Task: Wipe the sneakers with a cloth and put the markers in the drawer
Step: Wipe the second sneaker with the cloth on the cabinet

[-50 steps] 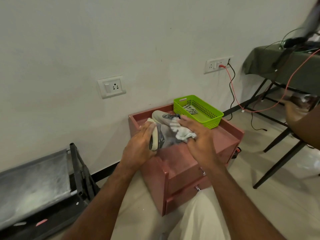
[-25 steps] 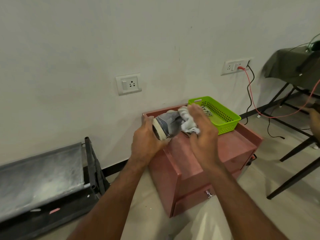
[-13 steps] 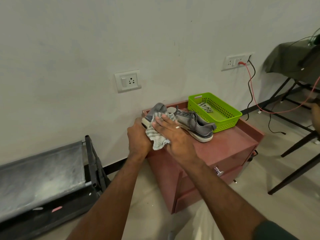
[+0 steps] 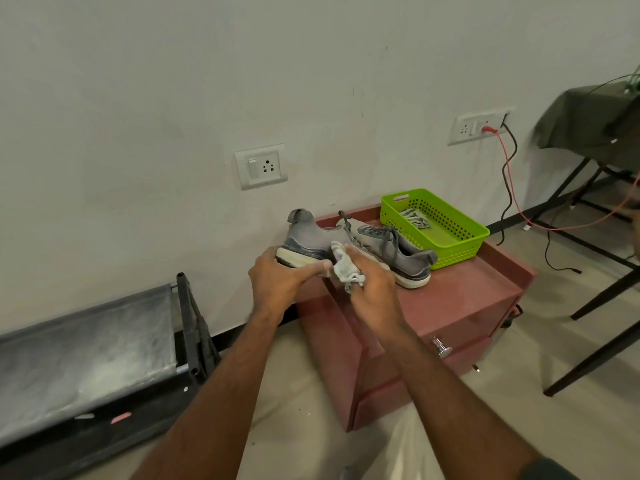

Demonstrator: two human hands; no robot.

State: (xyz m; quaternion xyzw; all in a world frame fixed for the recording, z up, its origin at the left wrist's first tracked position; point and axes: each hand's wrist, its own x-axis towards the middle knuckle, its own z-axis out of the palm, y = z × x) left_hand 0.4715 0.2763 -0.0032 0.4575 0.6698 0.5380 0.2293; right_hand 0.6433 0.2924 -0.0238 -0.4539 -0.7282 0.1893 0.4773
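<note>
Two grey sneakers sit on a low pink drawer cabinet [image 4: 491, 289]. My left hand [image 4: 277, 280] grips the white sole at the heel of the near sneaker [image 4: 306, 242], which sticks out past the cabinet's left edge. A bunched whitish cloth [image 4: 343, 268] is held in my right hand [image 4: 372, 289] and pressed against that sneaker's side. The second sneaker [image 4: 398, 252] lies just behind, toe pointing right. A green basket [image 4: 460, 245] at the back right holds a few grey items that could be markers. The drawers are closed, with a metal knob [image 4: 441, 348] showing.
A grey folded cot [image 4: 86, 351] lies on the floor at the left. Black chair or table legs [image 4: 602, 296] stand at the right under a dark green cloth. Red and black cables [image 4: 509, 188] hang from a wall socket behind the cabinet.
The sneaker was lifted and tilted sole-up a second ago; it now sits upright at the cabinet's left edge. The cloth has moved from the heel end along the sneaker's side.
</note>
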